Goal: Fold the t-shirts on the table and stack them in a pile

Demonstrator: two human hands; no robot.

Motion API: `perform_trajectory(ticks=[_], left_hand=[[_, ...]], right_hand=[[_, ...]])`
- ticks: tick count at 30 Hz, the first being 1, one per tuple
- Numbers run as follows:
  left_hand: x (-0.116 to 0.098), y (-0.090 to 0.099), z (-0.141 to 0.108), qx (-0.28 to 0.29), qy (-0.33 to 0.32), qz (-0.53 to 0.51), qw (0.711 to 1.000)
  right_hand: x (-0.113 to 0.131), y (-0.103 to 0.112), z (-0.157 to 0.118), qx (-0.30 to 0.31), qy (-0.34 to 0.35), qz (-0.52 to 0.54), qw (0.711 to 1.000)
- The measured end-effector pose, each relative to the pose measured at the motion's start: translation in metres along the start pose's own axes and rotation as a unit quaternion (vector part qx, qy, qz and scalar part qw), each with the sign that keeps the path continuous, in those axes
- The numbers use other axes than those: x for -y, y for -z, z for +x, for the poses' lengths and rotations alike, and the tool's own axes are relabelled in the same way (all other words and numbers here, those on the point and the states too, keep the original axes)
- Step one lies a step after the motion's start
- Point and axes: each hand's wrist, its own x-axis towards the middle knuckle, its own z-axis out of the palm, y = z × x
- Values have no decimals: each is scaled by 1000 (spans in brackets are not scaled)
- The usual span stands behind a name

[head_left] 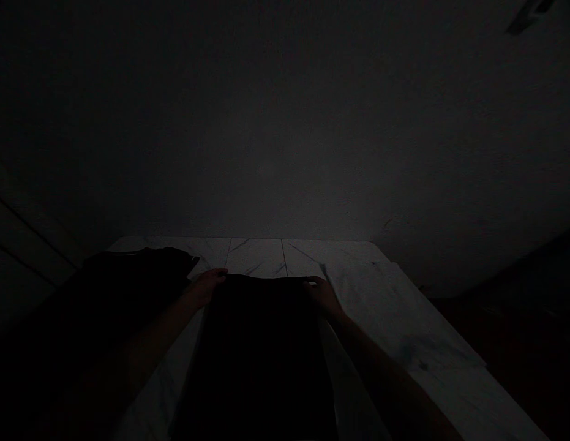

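Observation:
A long piece of black cloth lies along the middle of the table, its far edge nearly straight. The picture is too dark to show what kind of garment or cloth it is. At its far left corner my left hand is closed on the edge. My right hand pinches the far right corner, fingers bent over the border. Both forearms reach forward on either side of the cloth.
The table has a pale marble-patterned top with thin seams. To the left lies another dark garment with a light stripe near its edge. A plain wall rises directly behind the table.

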Motion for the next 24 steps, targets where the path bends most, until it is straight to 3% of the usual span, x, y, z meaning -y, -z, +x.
perform_trajectory(ticks=[4,6,7,9,11,14,17,20,24], left_hand=[[-4,-2,-16,-80,-106,76,988],[-7,-13,-35,-67,-198,168,963],[-8,-22,-47,-36,-254,237,937],[-11,-49,-72,54,-359,378,852],[-16,-84,-92,143,-417,461,770],[-24,-139,-107,234,-443,514,697],[-20,-181,-106,281,-436,552,653],[-6,-202,-98,289,-425,582,630],[11,-206,-93,284,-427,592,622]], right_hand=[[-1,4,-14,-11,6,0,1000],[-7,11,-35,1,12,18,1000],[-10,16,-49,12,16,35,999],[-19,26,-86,32,18,78,996],[-27,36,-129,37,3,119,992],[-35,44,-189,42,-38,143,988],[-42,41,-229,65,-61,148,985],[-47,30,-244,65,-63,165,982],[-46,22,-241,23,-39,150,988]])
